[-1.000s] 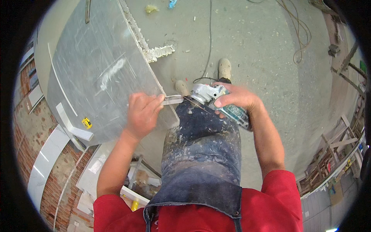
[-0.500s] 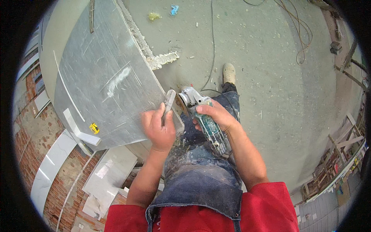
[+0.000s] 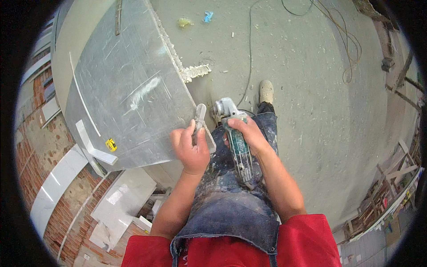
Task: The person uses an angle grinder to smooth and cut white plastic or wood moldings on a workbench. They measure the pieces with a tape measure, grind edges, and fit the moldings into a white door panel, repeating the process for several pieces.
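My left hand (image 3: 191, 150) pinches a small pale stone strip (image 3: 201, 113) with a rounded end, at the near right edge of a scratched grey worktop (image 3: 113, 91). In my right hand (image 3: 250, 136) is a green and silver angle grinder (image 3: 239, 149), gripped round its body. Its metal head is just right of the strip, with a small gap between them. The disc is turned so that little of it shows. Below the grinder lies my dusty dark apron (image 3: 222, 211).
On the worktop lie a yellow tape measure (image 3: 111, 144), a white L-shaped piece (image 3: 91, 148) and a thin white strip (image 3: 82, 98). White slabs (image 3: 124, 202) stand at lower left. A cable (image 3: 250, 58) trails over the floor. Scrap wood (image 3: 393, 178) is piled at right.
The grinder has swung more upright and its disc has turned from view. The strip in my left hand has tilted slightly. The whole view has shifted a little.
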{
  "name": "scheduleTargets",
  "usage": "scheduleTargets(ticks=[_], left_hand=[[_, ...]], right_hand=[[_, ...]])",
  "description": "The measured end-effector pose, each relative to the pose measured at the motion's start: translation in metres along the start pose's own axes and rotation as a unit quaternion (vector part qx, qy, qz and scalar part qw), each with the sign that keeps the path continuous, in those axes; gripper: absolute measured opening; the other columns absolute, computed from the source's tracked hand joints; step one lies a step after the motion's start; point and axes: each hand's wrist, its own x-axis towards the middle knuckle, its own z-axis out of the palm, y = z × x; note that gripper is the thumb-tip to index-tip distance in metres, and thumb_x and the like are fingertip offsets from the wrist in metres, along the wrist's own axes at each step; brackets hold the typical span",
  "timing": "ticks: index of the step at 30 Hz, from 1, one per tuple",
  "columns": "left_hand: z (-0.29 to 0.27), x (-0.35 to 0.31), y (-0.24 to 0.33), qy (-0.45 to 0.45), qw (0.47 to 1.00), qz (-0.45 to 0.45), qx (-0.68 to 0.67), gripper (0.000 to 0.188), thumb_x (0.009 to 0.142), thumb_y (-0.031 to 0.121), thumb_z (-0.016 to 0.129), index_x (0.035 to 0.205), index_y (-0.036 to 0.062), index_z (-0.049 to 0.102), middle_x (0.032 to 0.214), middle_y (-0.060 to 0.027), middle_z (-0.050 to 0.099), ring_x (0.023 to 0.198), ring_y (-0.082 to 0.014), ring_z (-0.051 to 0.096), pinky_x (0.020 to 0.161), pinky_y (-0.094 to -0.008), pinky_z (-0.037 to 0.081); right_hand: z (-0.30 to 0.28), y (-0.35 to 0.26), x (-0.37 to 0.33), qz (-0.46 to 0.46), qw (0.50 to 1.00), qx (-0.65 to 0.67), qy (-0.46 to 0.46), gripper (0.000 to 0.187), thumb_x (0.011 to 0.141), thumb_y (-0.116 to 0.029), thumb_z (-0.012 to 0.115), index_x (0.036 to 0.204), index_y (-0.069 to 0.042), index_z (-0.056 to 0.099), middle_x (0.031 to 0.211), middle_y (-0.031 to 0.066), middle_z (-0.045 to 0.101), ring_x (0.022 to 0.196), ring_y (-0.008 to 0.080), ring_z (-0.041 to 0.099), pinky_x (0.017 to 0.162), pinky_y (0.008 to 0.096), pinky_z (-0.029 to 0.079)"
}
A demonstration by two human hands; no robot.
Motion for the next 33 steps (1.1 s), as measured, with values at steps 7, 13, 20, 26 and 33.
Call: scheduleTargets(ticks=[7,13,20,26,33], left_hand=[[0.007,-0.007,0.004,0.019,0.999,-0.030,0.000,0.029,0.091,0.005,0.076,0.119,-0.0010,0.069,0.092,-0.0101,0.055,0.078,-0.0213,0.053,0.065,-0.0333,0.044],[0.010,-0.006,0.004,0.034,0.999,-0.018,-0.011,0.028,0.091,0.005,0.076,0.117,-0.0012,0.069,0.091,-0.0101,0.055,0.078,-0.0224,0.052,0.066,-0.0346,0.044],[0.005,-0.002,0.007,0.023,1.000,-0.006,-0.010,0.030,0.088,0.002,0.075,0.117,-0.0016,0.069,0.090,-0.0114,0.056,0.084,-0.0281,0.053,0.073,-0.0386,0.045],[0.007,-0.004,0.004,0.022,1.000,-0.003,-0.012,0.031,0.087,0.002,0.076,0.118,-0.0010,0.069,0.091,-0.0124,0.057,0.084,-0.0290,0.054,0.074,-0.0399,0.045],[-0.005,0.008,-0.010,-0.011,0.998,0.064,0.001,0.037,0.085,0.001,0.076,0.121,0.0006,0.067,0.097,-0.0143,0.060,0.088,-0.0326,0.057,0.077,-0.0428,0.047]], right_hand=[[0.021,0.014,0.018,-0.168,0.984,0.006,0.052,0.053,0.088,-0.029,0.076,0.127,-0.003,0.051,0.092,0.0120,0.068,0.070,0.0212,0.070,0.064,0.0353,0.061],[0.028,0.023,0.024,-0.181,0.982,0.013,0.042,0.060,0.087,-0.025,0.082,0.133,-0.001,0.053,0.111,0.0085,0.067,0.093,0.0149,0.066,0.081,0.0316,0.056],[0.027,-0.010,0.019,-0.179,0.979,-0.089,0.048,0.058,0.087,-0.033,0.078,0.127,-0.001,0.051,0.095,0.0120,0.068,0.072,0.0199,0.069,0.065,0.0347,0.060],[0.015,-0.060,0.025,-0.067,0.980,-0.187,-0.006,0.059,0.086,-0.036,0.081,0.124,0.001,0.054,0.088,0.0114,0.067,0.066,0.0193,0.068,0.060,0.0332,0.059],[-0.007,-0.081,0.030,0.091,0.972,-0.218,-0.003,0.061,0.086,-0.042,0.083,0.120,0.003,0.060,0.083,0.0124,0.069,0.063,0.0221,0.071,0.053,0.0353,0.060]])
